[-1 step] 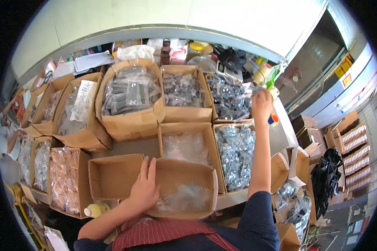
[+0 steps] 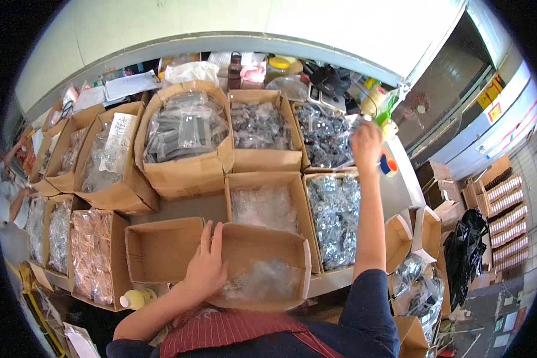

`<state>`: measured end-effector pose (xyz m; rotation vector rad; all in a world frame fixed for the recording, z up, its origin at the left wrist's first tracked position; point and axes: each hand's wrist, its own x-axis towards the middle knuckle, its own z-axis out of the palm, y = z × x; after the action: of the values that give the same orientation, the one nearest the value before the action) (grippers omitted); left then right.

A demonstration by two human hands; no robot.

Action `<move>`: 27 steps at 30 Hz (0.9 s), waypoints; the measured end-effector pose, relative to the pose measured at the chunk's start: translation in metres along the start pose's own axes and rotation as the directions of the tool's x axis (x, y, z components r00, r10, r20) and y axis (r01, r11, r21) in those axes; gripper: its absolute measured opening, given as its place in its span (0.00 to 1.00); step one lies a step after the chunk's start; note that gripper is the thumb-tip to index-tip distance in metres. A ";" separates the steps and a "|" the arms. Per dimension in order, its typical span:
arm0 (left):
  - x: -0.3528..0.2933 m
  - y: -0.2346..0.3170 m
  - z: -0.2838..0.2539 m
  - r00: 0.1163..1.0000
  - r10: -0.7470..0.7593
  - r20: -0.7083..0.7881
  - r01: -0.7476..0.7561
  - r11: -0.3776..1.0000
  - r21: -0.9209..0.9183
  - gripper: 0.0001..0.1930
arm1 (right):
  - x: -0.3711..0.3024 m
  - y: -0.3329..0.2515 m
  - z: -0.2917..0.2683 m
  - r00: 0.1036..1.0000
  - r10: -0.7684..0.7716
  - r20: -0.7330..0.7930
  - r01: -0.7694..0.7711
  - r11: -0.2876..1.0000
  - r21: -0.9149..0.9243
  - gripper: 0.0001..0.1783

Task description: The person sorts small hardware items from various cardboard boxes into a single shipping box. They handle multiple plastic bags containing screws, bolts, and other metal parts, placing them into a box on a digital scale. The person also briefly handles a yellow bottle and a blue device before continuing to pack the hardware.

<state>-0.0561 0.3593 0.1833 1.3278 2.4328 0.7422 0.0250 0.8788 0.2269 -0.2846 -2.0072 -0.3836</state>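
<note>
Left hand [image 2: 206, 267], fingers extended, apparently steadies the lower-centre carton [image 2: 262, 243]; whether the right hand [image 2: 367, 146], upper right, grips anything is unclear.

A small blue-and-orange round item [image 2: 388, 164] sits just beside the right hand [image 2: 367, 143], on its near side. To that hand's right, well apart, are a fan [image 2: 420, 106] and a yellow-and-red sign [image 2: 491, 95]; lower on that side lies a crumpled black plastic bag [image 2: 466, 250]. Beyond it to the left stand a yellow-lidded jar [image 2: 278, 67] and a dark brown bottle [image 2: 235, 71]. A pale-yellow bottle [image 2: 138, 299] with a white cap is left of the left hand [image 2: 207, 262]; a co-worker [image 2: 12, 194] is farther left.
</note>
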 end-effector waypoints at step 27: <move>-0.013 0.027 0.034 0.937 0.319 0.141 -0.304 0.945 -0.118 0.35 | -0.050 -0.229 -0.201 0.072 -0.499 0.864 -0.309 0.812 0.495 0.47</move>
<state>-0.0148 0.3709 0.1699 1.6876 2.0629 0.7813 0.1287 0.5883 0.2340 0.0907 -3.4755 0.6712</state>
